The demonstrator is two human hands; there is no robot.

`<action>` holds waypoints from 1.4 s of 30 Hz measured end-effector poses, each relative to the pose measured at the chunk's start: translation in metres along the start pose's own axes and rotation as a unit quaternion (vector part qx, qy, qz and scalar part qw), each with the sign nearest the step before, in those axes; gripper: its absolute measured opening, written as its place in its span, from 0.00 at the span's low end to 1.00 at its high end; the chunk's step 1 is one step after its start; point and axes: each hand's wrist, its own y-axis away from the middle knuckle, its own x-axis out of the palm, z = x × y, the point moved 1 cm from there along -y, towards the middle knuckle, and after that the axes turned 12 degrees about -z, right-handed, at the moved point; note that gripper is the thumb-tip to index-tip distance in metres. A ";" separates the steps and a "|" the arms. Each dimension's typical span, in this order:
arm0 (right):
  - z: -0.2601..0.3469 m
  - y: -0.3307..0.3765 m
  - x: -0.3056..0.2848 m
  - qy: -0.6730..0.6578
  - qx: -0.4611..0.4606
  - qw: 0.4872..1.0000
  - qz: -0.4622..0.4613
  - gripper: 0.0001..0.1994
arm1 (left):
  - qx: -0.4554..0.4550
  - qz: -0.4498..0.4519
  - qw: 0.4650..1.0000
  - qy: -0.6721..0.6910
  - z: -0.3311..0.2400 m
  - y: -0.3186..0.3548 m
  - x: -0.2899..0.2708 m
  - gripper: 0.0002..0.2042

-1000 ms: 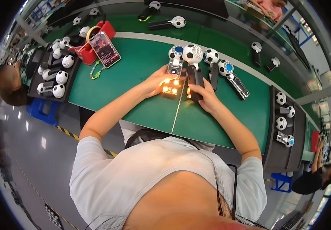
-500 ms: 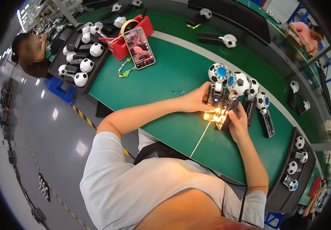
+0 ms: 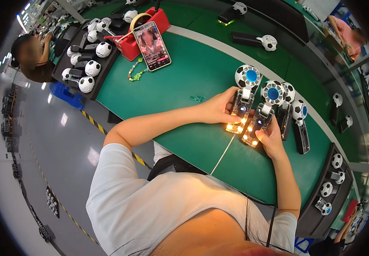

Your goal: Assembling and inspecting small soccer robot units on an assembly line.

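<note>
My left hand [image 3: 218, 107] grips the handle of a handheld fan [image 3: 248, 77] with a round black-and-white football-patterned head and a blue centre. A second such fan [image 3: 272, 93] is in my right hand [image 3: 273, 138], its blue centre also facing up. Both dark, see-through handles glow with yellow lights at the lower ends and carry a small lit display. My thumbs lie on the handles near the lights. Just right of my right hand, two more football fans lie on the green table: one [image 3: 284, 121] partly hidden, the other [image 3: 301, 134] with its handle toward me.
A phone [image 3: 152, 47] with a beaded strap leans on a red holder [image 3: 162, 20] with tape. Black trays of football fans stand at left [image 3: 101, 64] and right [image 3: 321, 211]. More fans lie on the green belt [image 3: 218, 59] beyond. Co-workers sit at far left and upper right.
The two fans have moved apart. The right one has turned, so its blue centre and display now face up. My right hand has shifted slightly right. The head view has also shifted a little.
</note>
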 end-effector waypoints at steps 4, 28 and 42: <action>-0.003 0.000 -0.007 0.013 0.034 0.999 -0.003 0.33 | -0.028 -0.005 0.999 -0.035 -0.012 0.004 0.002 0.33; -0.003 0.002 -0.008 0.026 -0.013 1.000 0.004 0.35 | -0.032 0.008 0.999 -0.020 -0.004 0.002 0.002 0.34; -0.003 0.003 -0.008 0.019 -0.001 1.000 0.003 0.35 | -0.024 0.002 0.999 -0.047 -0.002 0.002 0.000 0.34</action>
